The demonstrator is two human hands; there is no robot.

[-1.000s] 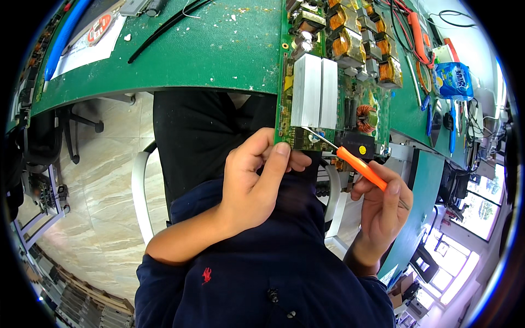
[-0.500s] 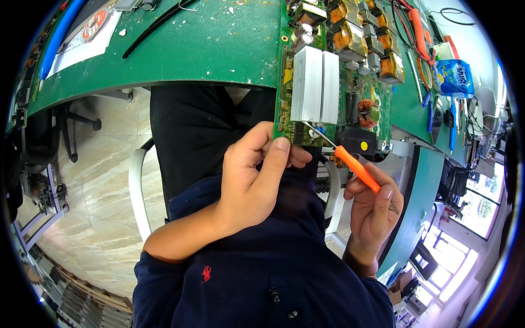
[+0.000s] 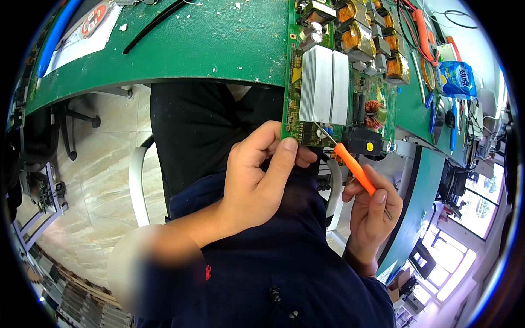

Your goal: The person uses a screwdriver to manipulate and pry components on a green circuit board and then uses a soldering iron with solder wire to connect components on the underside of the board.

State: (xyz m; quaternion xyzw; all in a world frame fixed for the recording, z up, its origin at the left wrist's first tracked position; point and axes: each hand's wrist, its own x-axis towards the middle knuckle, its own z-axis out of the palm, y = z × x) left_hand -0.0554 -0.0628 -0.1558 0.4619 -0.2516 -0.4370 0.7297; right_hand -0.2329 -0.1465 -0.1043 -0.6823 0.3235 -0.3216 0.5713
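A green circuit board (image 3: 295,117) juts over the near edge of the green workbench, carrying a silver finned heat sink (image 3: 316,85), several copper-wound transformers (image 3: 355,41) and a toroid coil (image 3: 374,113). My left hand (image 3: 262,172) pinches the board's near left corner, thumb on top and fingers beneath. In my right hand (image 3: 374,210) is a screwdriver (image 3: 354,168) with an orange handle, held between thumb and fingers. Its thin metal shaft slants up and left, the tip at the near end of the heat sink; whether it touches a part there I cannot tell.
On the green workbench (image 3: 219,49) lie a black cable tie-like strip (image 3: 153,26), a blue pen-shaped tool (image 3: 57,41) and white crumbs. To the right are a blue packet (image 3: 457,79), red and black leads and blue-handled tools. A chair armrest (image 3: 136,186) stands beside my lap.
The board has shifted slightly to the right in view, with my left hand on its corner. The screwdriver's handle has turned a little steeper in my right hand, its tip still near the heat sink.
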